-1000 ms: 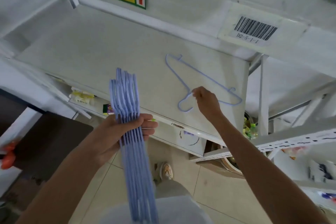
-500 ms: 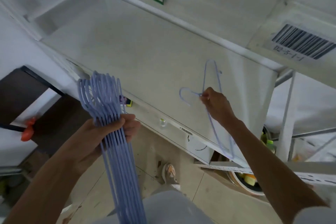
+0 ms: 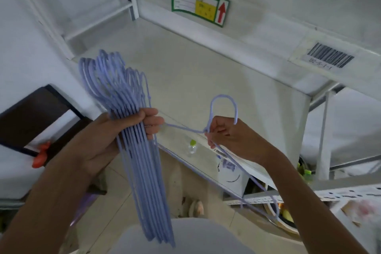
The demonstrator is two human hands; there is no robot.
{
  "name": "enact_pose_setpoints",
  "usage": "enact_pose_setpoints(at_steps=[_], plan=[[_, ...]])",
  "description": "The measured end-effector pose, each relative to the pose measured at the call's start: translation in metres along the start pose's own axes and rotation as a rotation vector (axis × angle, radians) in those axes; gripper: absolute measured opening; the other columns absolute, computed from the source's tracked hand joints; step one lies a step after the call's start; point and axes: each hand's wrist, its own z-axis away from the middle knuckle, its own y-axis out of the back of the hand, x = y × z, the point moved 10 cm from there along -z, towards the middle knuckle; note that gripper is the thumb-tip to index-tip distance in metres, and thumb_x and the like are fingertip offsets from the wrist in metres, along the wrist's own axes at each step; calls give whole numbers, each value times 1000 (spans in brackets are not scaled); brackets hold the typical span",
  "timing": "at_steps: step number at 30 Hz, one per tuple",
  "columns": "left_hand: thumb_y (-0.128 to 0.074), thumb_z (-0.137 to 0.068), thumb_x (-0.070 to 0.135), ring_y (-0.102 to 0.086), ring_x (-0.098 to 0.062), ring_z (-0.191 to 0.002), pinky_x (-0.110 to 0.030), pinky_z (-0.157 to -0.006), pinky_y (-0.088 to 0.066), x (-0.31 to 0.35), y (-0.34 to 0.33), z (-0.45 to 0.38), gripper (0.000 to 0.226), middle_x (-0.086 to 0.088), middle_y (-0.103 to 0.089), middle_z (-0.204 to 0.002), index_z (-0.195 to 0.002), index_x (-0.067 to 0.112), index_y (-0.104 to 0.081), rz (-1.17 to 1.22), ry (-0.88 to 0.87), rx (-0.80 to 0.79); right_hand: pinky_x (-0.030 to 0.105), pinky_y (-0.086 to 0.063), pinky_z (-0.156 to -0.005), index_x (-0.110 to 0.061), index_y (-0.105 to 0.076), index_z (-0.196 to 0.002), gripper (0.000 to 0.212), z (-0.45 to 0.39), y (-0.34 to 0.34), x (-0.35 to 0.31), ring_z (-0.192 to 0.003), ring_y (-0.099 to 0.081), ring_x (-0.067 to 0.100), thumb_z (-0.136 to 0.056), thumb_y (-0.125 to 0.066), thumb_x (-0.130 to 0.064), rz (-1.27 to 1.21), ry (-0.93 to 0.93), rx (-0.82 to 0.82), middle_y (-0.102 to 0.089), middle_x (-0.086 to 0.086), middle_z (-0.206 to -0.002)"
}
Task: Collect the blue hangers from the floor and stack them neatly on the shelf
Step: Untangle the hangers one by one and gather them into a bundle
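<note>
Fingers (image 3: 151, 118) clamp our bundle (image 3: 142, 163), right hand (image 3: 228, 136) pinches one hanger (image 3: 223, 107); risk: hooks snagging, hangers spilling past shelf (image 3: 206, 72) edge.

Hangers (image 3: 142, 163): thin wire look, smooth pale-blue coating, slight sheen. Shelf (image 3: 185, 72): white painted metal, matt, faintly speckled. Label (image 3: 200, 4): glossy printed paper. Barcode sticker (image 3: 329, 57): paper. Floor (image 3: 181, 179): smooth beige tile, scuffed.

Left hand (image 3: 115, 140) clutches hanger bundle (image 3: 142, 150); right hand (image 3: 231, 138) pinches single hanger (image 3: 224, 101)
</note>
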Motion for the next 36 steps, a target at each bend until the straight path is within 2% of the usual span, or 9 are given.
enact_pose_setpoints(at_steps=[6,10,13,15,19,21,25,30,36], plan=[[-71,-87,20,-77,-30,-106,-28,-80,-63,22,4,20,28,-21,-77,-119,-110,7,-80,-205,52,-12,34,-54,-82,-18,-66,-86,12,0,-9,-50,-91,-70,25,-88,-69,-7,275,117,-60,-74,4,-92],[-99,-61,37,-79,-26,-98,-28,-78,-63,31,17,25,61,-20,-79,-113,-110,6,-80,-256,91,-41,30,-44,-74,-20,-64,-84,20,-2,-1,-79,-82,-60,23,-80,-69,-1,465,218,-56,-67,-1,-83],[-89,-72,27,-80,-25,-92,-30,-77,-64,30,33,23,43,-23,-78,-112,-108,4,-81,-222,113,5,32,-38,-98,-25,-67,-90,19,-4,7,-93,-92,-56,15,-83,-74,-9,756,307,-48,-67,-8,-90],[-78,-79,21,-80,-26,-91,-31,-78,-65,26,39,21,31,-26,-77,-114,-104,4,-82,-213,121,34,44,-16,-121,-37,-64,-89,24,-6,12,-95,-105,-55,11,-86,-77,-17,855,279,-71,-66,-12,-96],[-76,-81,18,-80,-28,-92,-33,-79,-65,20,30,20,33,-28,-76,-113,-107,-1,-79,-189,112,0,52,5,-127,-52,-60,-85,38,-3,16,-115,-130,-48,4,-90,-77,-19,880,336,-106,-66,-16,-106],[-73,-85,14,-79,-30,-96,-36,-83,-65,9,19,18,37,-28,-76,-114,-116,-6,-74,-163,127,-22,48,1,-127,-43,-69,-91,24,-5,9,-124,-138,-45,5,-91,-77,-20,823,372,-175,-67,-15,-114],[-74,-87,18,-72,-34,-117,-43,-102,-57,-14,-13,19,45,-21,-74,-126,-127,0,-68,-223,123,-72,15,-32,-110,-21,-77,-99,11,-11,-26,-153,-119,-57,13,-91,-77,-13,608,565,-284,-72,1,-116],[-83,-82,22,-71,-40,-117,-40,-88,-63,-22,-42,22,58,-26,-72,-127,-132,0,-64,-79,42,-103,28,-45,-105,-2,-77,-104,17,-29,-56,-167,-114,-64,24,-87,-81,-5,359,624,-201,-68,14,-117],[-80,-85,10,-76,-34,-107,-33,-82,-63,-21,-30,28,27,-24,-77,-116,-112,7,-80,0,-31,-9,49,-52,-98,2,-77,-97,12,-23,-69,-141,-104,-67,33,-85,-81,0,99,638,-13,-68,18,-107]])
